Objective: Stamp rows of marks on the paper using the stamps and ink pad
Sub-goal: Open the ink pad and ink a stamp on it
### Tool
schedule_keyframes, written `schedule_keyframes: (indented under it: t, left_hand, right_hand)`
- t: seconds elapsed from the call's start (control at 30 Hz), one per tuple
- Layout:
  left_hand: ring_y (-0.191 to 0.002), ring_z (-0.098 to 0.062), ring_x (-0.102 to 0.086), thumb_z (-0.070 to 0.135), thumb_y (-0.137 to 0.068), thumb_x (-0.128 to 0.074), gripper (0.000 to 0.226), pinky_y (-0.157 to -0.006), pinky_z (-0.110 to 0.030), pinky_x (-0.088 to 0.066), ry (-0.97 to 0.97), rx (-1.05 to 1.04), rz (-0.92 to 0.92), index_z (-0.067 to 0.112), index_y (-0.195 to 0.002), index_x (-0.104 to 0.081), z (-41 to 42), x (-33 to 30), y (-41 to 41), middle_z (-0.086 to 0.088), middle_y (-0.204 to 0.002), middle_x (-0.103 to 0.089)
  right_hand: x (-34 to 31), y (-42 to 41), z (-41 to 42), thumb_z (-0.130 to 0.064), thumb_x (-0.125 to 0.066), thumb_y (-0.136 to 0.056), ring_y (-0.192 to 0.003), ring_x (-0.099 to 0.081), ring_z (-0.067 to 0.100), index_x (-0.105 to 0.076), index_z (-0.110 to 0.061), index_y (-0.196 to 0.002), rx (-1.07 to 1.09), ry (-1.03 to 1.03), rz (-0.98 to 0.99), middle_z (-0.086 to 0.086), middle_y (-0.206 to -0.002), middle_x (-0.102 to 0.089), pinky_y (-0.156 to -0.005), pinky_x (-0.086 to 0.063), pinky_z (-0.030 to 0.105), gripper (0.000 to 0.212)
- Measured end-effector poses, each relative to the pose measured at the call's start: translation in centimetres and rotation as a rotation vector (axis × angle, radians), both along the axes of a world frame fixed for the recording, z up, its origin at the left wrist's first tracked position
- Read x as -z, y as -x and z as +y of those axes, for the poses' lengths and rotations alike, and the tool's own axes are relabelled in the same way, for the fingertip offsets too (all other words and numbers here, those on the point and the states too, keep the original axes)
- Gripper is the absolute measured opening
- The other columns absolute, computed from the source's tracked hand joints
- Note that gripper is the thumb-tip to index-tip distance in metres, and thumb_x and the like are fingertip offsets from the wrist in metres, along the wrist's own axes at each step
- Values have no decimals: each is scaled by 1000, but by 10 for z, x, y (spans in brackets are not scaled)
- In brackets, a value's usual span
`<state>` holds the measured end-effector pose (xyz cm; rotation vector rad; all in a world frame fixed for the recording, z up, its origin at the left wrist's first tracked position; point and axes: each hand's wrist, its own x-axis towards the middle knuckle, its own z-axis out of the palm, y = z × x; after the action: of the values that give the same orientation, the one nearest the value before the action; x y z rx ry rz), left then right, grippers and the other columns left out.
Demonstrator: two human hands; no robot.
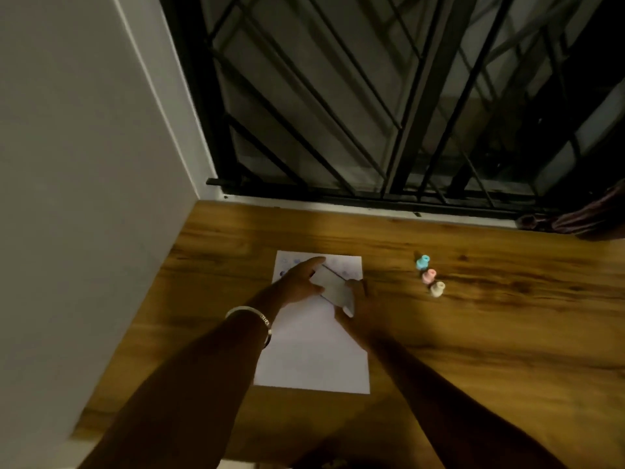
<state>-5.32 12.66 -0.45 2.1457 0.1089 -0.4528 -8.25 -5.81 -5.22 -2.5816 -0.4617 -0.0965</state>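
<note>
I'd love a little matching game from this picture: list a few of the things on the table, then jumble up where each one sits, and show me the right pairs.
Things:
1. blue stamp
2. pink stamp
3. cream stamp
4. white case

Places:
A. middle of the row of three
B. held between both hands above the paper
C. end of the row farthest from the person
D. end of the row nearest the person

Pairs: 1-C, 2-A, 3-D, 4-B. The left hand and right hand share the case.
</note>
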Motion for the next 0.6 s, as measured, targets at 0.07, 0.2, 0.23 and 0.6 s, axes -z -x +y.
schedule_keyframes:
  t: [0.07, 0.2, 0.23, 0.6]
  left_hand:
    - [-134, -28, -41, 7, -81, -70, 83, -104, -43, -46, -26, 14, -4, 25, -148, -25, 32, 0, 16, -10, -151, -36]
    - [-130, -24, -45, 14, -75, -77, 78, -102, -39, -48, -123, 18, -25, 24, -141, -37, 93, -4, 53, -5, -143, -46]
    - [-129, -24, -46, 16, -75, -77, 74, -102, -37, -46, -151, 7, -31, 23, -139, -40, 105, -4, 63, -4, -141, -48]
    - [-126, -25, -49, 36, -75, -77, 81, -107, -43, -40, -318, -245, -36, 19, -142, -36, 206, 11, 162, -6, -140, -49]
  right_hand:
    - [-2, 0, 23, -40, -70, -79, -113, -56, 26, -43, -17, -133, -84, -10, 1, 11, -131, -52, -87, -52, 31, 64]
    - [-8, 8, 74, -43, -71, -78, -112, -58, 23, -47, -18, -131, -238, -26, 18, 8, -127, -57, -89, -52, 29, 63]
    - [-8, 10, 87, -44, -70, -78, -111, -58, 24, -46, -19, -130, -280, -20, 21, 8, -127, -57, -89, -52, 29, 62]
    - [-11, 34, 194, -44, -66, -83, -132, -41, 29, -31, -23, -143, -615, 94, 177, 9, -145, -41, -107, -39, 38, 73]
